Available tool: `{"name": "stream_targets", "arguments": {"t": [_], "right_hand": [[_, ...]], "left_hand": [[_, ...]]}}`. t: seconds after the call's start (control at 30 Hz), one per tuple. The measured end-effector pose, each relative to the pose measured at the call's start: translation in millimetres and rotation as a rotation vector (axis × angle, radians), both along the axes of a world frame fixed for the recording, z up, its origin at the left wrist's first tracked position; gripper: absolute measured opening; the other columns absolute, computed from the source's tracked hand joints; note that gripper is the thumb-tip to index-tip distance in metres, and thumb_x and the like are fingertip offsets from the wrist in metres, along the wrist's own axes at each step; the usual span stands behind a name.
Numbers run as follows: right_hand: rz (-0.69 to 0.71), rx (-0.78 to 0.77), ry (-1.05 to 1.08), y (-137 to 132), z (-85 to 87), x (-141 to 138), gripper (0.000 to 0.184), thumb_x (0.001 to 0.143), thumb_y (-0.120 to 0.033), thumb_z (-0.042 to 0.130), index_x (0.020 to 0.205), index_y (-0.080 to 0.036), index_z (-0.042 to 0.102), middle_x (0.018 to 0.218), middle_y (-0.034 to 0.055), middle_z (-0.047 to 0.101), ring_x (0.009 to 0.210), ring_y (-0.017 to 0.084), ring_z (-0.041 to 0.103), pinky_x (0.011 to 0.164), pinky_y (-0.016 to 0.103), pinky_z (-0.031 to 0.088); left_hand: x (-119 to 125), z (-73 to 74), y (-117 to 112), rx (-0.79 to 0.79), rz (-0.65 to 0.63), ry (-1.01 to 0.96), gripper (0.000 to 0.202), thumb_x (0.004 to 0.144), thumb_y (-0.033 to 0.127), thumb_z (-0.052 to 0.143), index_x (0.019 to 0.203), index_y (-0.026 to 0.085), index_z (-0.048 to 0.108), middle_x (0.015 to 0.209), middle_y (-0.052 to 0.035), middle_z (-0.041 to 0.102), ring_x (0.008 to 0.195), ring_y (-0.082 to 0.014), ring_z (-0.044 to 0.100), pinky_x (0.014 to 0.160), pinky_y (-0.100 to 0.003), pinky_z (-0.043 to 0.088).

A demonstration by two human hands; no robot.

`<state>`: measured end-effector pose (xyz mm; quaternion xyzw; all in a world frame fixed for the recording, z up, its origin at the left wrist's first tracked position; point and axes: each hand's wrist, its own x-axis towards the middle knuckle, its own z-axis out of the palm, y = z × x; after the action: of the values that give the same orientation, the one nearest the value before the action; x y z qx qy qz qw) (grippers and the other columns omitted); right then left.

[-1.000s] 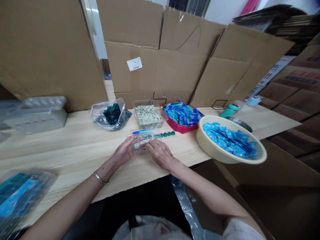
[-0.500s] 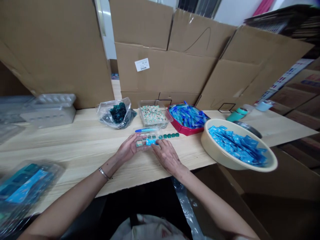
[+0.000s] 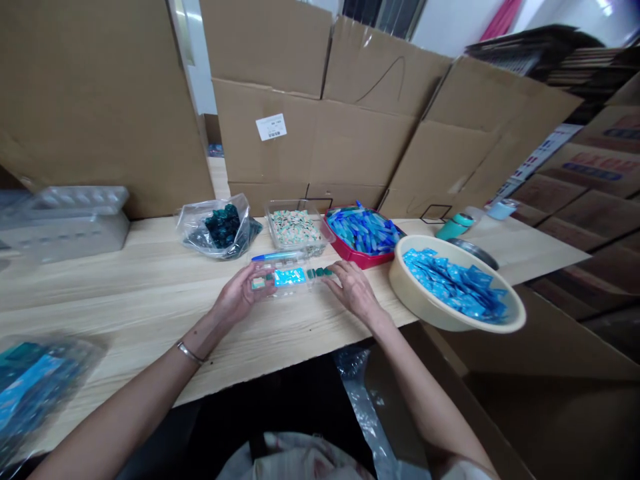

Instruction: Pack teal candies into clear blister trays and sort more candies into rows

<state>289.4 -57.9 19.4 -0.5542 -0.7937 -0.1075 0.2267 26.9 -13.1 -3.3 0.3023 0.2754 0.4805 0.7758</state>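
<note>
A small clear plastic tray lies on the wooden table; it holds a blue pen, a shiny blue packet and small green pieces. My left hand grips the tray's left end, fingers curled on its edge. My right hand rests to the right of the tray, fingers reaching onto a row of dark green pieces at its right end.
Behind the tray stand a bag of dark green pieces, a clear box of pale pieces and a red tray of blue pens. A cream bowl of blue packets overhangs the right edge. Filled packs lie near left. Cardboard boxes wall the back.
My right hand has slid off the tray to its right end, uncovering the blue packet inside. My left hand keeps its hold on the left end.
</note>
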Motion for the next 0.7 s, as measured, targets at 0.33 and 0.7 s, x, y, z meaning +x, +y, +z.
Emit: {"name": "stream_targets", "arguments": {"t": [0.33, 0.7], "right_hand": [[0.166, -0.137, -0.500, -15, -34.8, 27, 0.020, 0.083, -0.002, 0.042, 0.090, -0.012, 0.057, 0.096, 0.0108, 0.059, 0.090, 0.020, 0.055, 0.079, 0.034, 0.044], [0.224, 0.065, -0.478, -33, -40.6, 51, 0.024, 0.084, -0.001, 0.039, 0.097, -0.010, 0.056, 0.108, 0.0162, 0.060, 0.096, 0.023, 0.057, 0.075, 0.035, 0.050]], "left_hand": [[-5, 6.2, 2, 0.022, 0.036, 0.051, 0.019, 0.084, 0.025, 0.051, 0.098, 0.014, 0.057, 0.096, -0.0095, 0.065, 0.077, -0.0184, 0.065, 0.067, -0.036, 0.057], [-1, 22.9, -15, 0.019, 0.078, 0.067, 0.016, 0.085, 0.020, 0.048, 0.093, 0.012, 0.060, 0.093, -0.0092, 0.067, 0.081, -0.0194, 0.066, 0.073, -0.037, 0.056]]}}
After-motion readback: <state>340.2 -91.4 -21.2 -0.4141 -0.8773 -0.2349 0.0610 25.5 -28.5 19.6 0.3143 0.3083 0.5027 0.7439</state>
